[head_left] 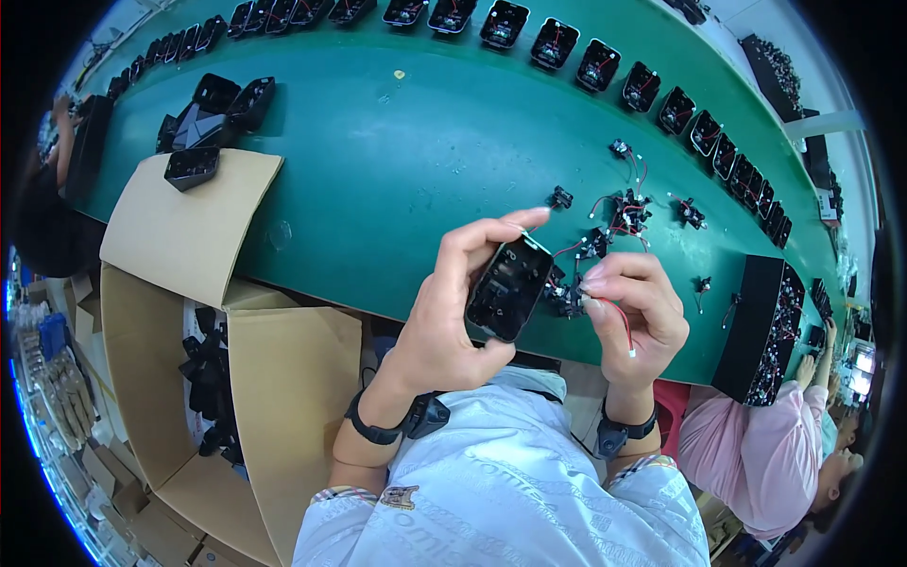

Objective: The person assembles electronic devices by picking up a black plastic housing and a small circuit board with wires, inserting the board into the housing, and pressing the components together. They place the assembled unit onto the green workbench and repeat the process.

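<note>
My left hand is closed round the sides of a black plastic housing, its hollow inside facing up. Close to its right edge, my right hand pinches a small black part with a red wire; the wire hangs over the fingers and ends in a white connector. Fingertips cover most of that part. Just behind the hands lies a loose cluster of small black parts with red wires. One small black part rests beyond my left fingertips, another farther right.
Black housings line the far edge of the green table. More housings are piled at left, beside an open cardboard box holding black pieces. A black bin of small parts stands at right, near a co-worker in pink.
</note>
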The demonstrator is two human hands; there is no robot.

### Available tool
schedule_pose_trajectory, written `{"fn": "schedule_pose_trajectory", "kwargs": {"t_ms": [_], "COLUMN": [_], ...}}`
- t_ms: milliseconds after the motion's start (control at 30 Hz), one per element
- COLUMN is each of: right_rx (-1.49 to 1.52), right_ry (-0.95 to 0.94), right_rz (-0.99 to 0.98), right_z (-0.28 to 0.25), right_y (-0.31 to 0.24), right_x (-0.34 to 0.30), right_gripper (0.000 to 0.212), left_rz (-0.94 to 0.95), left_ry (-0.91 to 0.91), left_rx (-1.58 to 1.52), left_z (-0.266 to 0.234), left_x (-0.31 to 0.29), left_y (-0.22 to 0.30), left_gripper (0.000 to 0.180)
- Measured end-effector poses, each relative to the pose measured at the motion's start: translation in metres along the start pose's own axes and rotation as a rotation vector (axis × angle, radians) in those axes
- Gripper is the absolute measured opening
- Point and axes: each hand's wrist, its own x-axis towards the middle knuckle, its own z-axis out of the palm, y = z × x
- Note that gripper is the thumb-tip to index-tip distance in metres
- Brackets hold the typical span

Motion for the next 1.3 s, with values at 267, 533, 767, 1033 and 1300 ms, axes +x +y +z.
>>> {"fn": "schedule_pose_trajectory", "kwargs": {"t_ms": [267,533,767,1033,1300], "right_rx": [-0.144,-0.109,-0.178,0.01,-0.088], "right_ry": [-0.137,-0.124,-0.187,-0.023,0.063], "right_rz": [-0.195,-0.162,-0.189,0.038,-0.069], "right_z": [0.01,0.017,0.019,0.007,0.024], "right_y": [-0.001,-0.005,-0.01,-0.009,-0.009], "right_x": [0.007,-0.001,0.005,0.003,0.002], "right_gripper": [0.027,0.022,0.023,0.01,0.015], "left_rz": [-0.182,-0.382,-0.281,0.047,0.398], "left_ry": [-0.072,0.086,-0.033,0.074,0.112], "left_rx": [-0.506,-0.777,-0.836,-0.327,0.058], "left_z": [-0.013,-0.004,-0.014,-0.012,0.001], "left_x": [-0.003,-0.003,-0.012,-0.015,-0.011], "left_y": [-0.011,-0.002,-0.014,-0.019,-0.005], "left_gripper": [0.054,0.074,0.074,0.064,0.054]}}
